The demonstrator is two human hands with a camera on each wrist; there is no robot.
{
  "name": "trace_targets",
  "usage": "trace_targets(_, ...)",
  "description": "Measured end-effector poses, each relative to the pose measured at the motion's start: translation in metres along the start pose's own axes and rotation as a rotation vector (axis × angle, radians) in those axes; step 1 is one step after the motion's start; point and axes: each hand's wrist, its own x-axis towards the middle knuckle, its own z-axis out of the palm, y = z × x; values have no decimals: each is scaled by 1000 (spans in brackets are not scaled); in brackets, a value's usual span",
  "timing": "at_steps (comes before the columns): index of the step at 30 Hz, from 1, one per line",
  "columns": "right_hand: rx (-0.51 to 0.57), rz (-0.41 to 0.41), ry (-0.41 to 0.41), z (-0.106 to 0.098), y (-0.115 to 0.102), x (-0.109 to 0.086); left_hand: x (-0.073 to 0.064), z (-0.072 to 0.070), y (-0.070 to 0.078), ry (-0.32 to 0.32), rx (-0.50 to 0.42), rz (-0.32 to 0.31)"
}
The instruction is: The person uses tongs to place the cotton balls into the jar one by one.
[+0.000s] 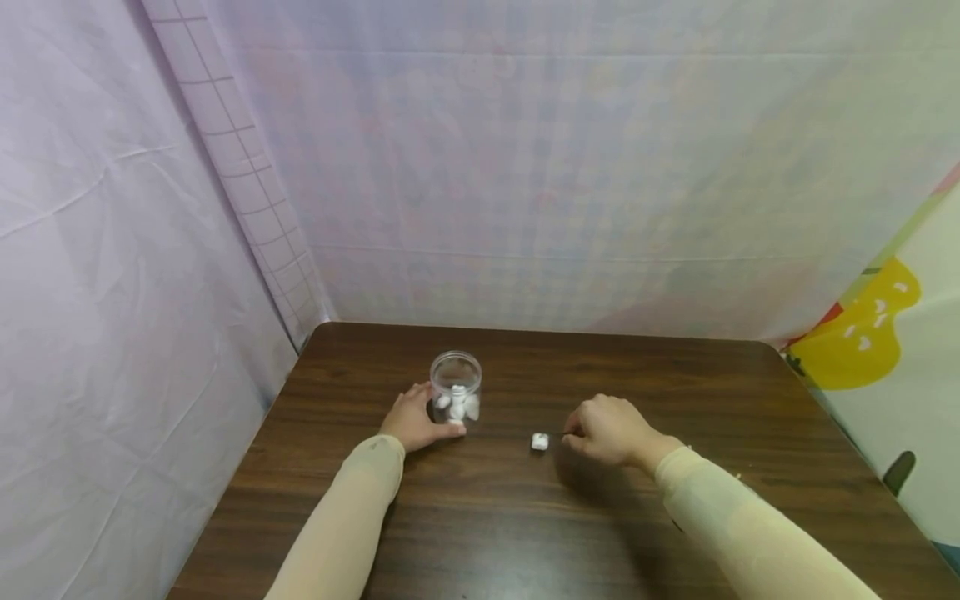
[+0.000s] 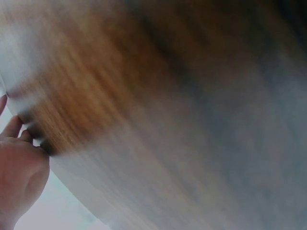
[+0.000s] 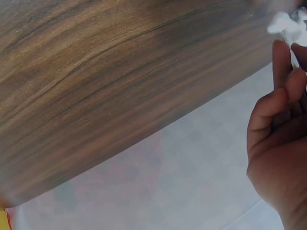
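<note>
A clear round jar [image 1: 456,367] without a lid stands on the wooden table, with several white cotton balls [image 1: 457,408] in its lower part. My left hand [image 1: 417,419] holds the jar from the left, thumb on the near side and fingers round the far side. To the right of it, my right hand [image 1: 606,429] pinches thin metal tweezers [image 3: 294,60] between thumb and fingers. At their tip is one white cotton ball [image 1: 540,442]; whether it touches the table cannot be told. The left wrist view shows part of the left hand [image 2: 21,175], but not the jar clearly.
The brown wooden table [image 1: 480,517] ends at a pale hanging cloth [image 1: 540,167] behind it. Another white sheet [image 1: 112,292] hangs along the left side. On the right is a cloth with a yellow pattern [image 1: 862,350].
</note>
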Motion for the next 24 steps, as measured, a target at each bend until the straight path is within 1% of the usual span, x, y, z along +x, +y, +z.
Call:
trace_targets(7, -20, 39, 62, -6, 2, 6, 2, 1, -1, -5, 12, 2)
trace_targets(10, -27, 55, 76, -10, 2, 9, 2, 1, -2, -4, 15, 4)
trace_targets(13, -33, 49, 91, -13, 2, 14, 2, 0, -1, -3, 13, 4)
trace_targets(19, -47, 67, 120, -22, 0, 27, 1, 1, -1, -4, 13, 1)
trace_targets(24, -35, 54, 126, -28, -4, 36, 1, 2, -2, -3, 16, 3)
